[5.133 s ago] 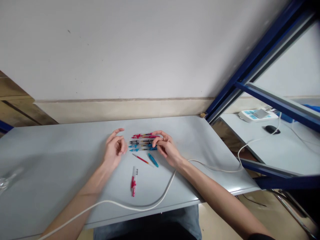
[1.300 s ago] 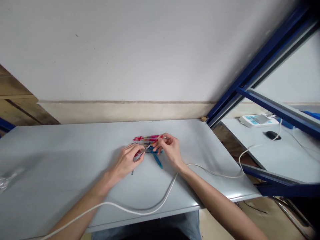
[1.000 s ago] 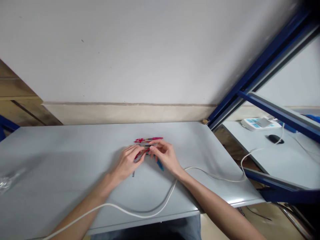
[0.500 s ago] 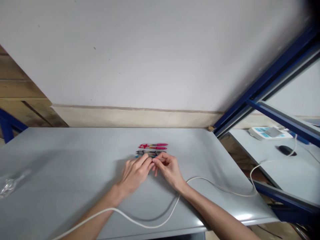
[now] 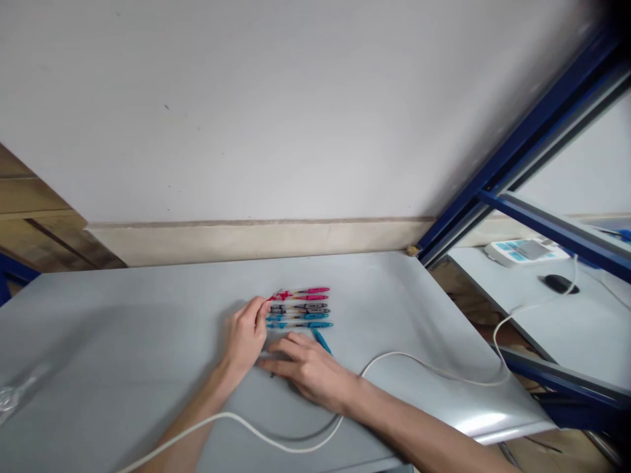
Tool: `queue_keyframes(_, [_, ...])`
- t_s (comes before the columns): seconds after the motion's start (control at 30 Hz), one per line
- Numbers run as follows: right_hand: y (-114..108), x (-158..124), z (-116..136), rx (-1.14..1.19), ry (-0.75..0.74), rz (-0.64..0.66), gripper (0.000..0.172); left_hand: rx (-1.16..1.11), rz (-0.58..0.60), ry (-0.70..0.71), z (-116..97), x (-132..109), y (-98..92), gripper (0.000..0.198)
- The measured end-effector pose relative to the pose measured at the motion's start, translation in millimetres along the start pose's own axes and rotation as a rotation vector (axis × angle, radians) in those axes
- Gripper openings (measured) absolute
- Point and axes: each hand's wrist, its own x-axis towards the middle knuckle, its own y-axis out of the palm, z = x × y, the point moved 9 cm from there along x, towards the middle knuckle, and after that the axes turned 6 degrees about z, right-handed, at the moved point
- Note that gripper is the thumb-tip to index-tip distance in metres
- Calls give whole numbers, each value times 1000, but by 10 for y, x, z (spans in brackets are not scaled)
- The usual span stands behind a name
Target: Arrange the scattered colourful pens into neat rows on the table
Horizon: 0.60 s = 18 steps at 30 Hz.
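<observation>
Several pens lie side by side on the grey desk: two pink pens (image 5: 314, 297) farthest away, dark grey pens (image 5: 313, 306) in the middle, and blue pens (image 5: 315, 324) nearest. My left hand (image 5: 246, 332) is at the left ends of the row, fingers together against the tip of a pink pen; what sits between them is hidden. My right hand (image 5: 308, 368) is just below the row, palm down with fingers stretched to the left. Another blue pen (image 5: 322, 341) sticks out slanted behind its knuckles, the rest hidden by the hand.
A white cable (image 5: 276, 445) runs across the desk (image 5: 138, 341) and my forearms. Crumpled clear plastic (image 5: 8, 399) lies at the far left. Beyond a blue metal frame (image 5: 552, 226), a second table holds a black mouse (image 5: 560, 284) and a white device with blue keys (image 5: 525, 251).
My hands, together before, are now apart. The left has moved left to the pen ends; the right has lowered toward me and opened. The blue pens show more, including a slanted one.
</observation>
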Motion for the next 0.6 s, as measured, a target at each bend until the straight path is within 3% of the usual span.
queue_keyframes(0.23, [125, 19, -98, -22, 19, 35, 25, 24, 64, 17, -77, -6, 71, 32])
queue_keyframes(0.37, [37, -17, -138, -23, 70, -12, 18, 58, 136, 73, -129, -15, 151, 31])
queue_keyframes(0.47, [-205, -103, -304, 70, 136, -176, 14, 120, 149, 129, -170, -24, 185, 29])
queue_keyframes(0.6, [-559, -292, -662, 125, 279, -464, 12, 167, 72, 232, -259, -38, 137, 29])
